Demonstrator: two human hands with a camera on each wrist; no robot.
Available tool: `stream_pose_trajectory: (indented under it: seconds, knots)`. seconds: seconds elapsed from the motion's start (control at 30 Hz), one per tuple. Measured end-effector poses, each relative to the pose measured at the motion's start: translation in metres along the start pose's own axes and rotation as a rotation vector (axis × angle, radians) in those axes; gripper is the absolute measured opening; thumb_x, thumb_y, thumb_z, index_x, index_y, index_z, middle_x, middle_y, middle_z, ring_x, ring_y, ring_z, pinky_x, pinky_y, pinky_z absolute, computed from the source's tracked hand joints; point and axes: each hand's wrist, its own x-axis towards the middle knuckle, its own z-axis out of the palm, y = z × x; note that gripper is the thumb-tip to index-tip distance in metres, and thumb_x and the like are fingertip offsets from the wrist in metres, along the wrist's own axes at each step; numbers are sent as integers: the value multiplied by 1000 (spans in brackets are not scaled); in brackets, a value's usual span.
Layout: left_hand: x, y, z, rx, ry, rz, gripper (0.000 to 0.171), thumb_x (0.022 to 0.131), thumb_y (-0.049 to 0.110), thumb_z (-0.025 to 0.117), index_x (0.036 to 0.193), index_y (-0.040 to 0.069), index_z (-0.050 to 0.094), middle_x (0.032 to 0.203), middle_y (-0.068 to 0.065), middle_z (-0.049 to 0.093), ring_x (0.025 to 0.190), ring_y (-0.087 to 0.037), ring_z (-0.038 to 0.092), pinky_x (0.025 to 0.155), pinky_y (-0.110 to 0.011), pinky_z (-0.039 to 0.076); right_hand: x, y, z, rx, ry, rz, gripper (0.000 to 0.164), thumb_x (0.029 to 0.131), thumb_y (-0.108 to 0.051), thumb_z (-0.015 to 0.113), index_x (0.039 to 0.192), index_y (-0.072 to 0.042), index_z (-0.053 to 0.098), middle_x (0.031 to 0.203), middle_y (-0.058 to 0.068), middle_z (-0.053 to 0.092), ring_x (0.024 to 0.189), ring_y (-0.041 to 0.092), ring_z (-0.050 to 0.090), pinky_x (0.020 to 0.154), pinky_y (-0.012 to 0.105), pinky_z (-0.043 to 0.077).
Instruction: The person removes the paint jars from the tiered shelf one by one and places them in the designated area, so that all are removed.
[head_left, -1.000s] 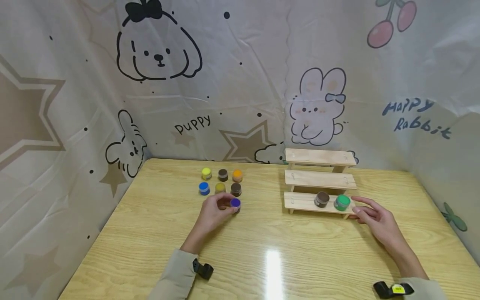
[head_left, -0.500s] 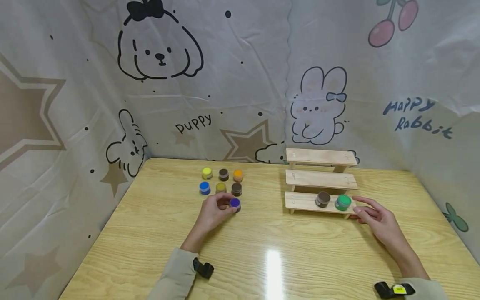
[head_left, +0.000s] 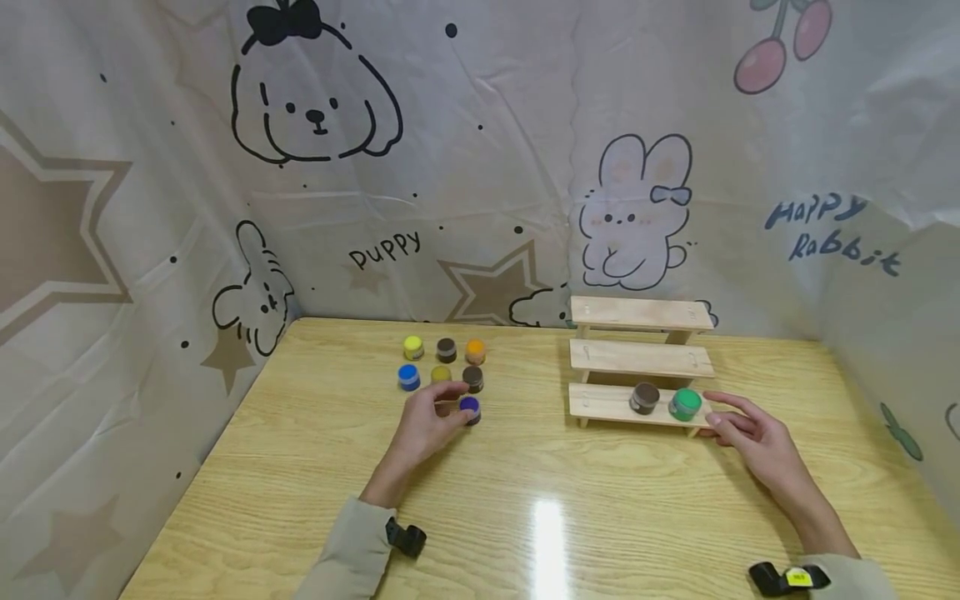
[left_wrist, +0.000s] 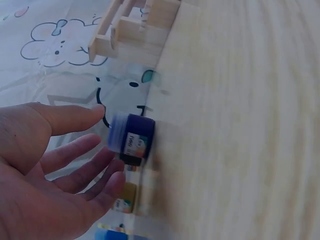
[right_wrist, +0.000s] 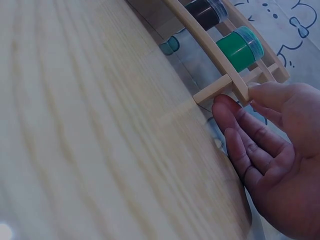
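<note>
A small purple paint jar (head_left: 470,409) stands on the table in front of the other loose jars. My left hand (head_left: 431,421) is beside it, thumb and fingers spread around its near side. In the left wrist view, the thumb and fingertips are just off the purple jar's lid (left_wrist: 118,132). On the right, my right hand (head_left: 757,442) holds the end of the lowest step of a three-step wooden stand (head_left: 600,403), thumb and fingers on either side of it. On that step sit a dark brown paint jar (head_left: 644,398) and a green paint jar (head_left: 686,404).
Behind my left hand stand loose jars in two rows: yellow (head_left: 413,347), dark (head_left: 446,350), orange (head_left: 475,351), blue (head_left: 408,377), olive-yellow (head_left: 441,375) and brown (head_left: 472,379). A printed curtain (head_left: 480,167) hangs along the table's back and sides.
My left fingers have loosened from the purple jar, the index finger rising a little off it. The right hand and the stand have stayed in place.
</note>
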Motion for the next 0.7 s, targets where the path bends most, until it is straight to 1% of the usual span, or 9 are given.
stream_pose_trajectory:
  seconds: [0.1,0.17,0.3,0.37,0.43,0.57,0.7]
  knots:
    - [-1,6,1,17,31,42,36,89,1,78,124,-3,69,124,-17,67,119,-37,62,100,-49,53,0,-2,-1,5,-2,-1,47,107,-23,58,148,0,49,115,-20,70,93,6,72,74,22,59]
    - [-2,12,1,30,45,79,36,89,2,78,123,-3,69,123,-17,68,118,-38,62,101,-52,51,0,-3,-1,6,0,1,48,107,-23,58,148,0,49,116,-20,70,94,5,72,74,22,59]
    - [-3,22,5,23,67,169,35,89,-2,77,122,-4,69,118,-20,70,114,-42,62,98,-57,51,-1,-4,-2,13,0,2,48,107,-21,58,148,1,49,116,-20,70,94,4,72,74,22,59]
    - [-2,26,8,18,85,205,35,88,-3,78,121,-4,68,117,-21,70,112,-42,63,96,-58,51,-1,-3,-2,22,-2,-5,47,107,-19,58,148,1,48,115,-19,71,94,5,72,73,22,59]
    - [-2,27,11,17,104,234,33,88,-2,78,120,-4,69,118,-19,71,110,-41,65,95,-58,52,-1,-2,-2,31,-3,-12,47,106,-17,58,148,2,48,114,-17,72,93,6,73,73,22,59]
    - [-1,30,20,-15,101,275,31,89,1,79,119,0,70,119,-15,70,110,-38,65,94,-57,54,0,-1,-1,41,-6,-18,46,106,-16,58,148,1,49,114,-16,72,93,6,73,73,22,59]
    - [-2,34,29,-33,97,291,30,90,4,79,119,3,71,119,-12,68,112,-33,65,95,-54,54,0,0,-2,44,-4,-17,46,106,-15,58,148,2,48,114,-16,72,93,6,73,73,22,59]
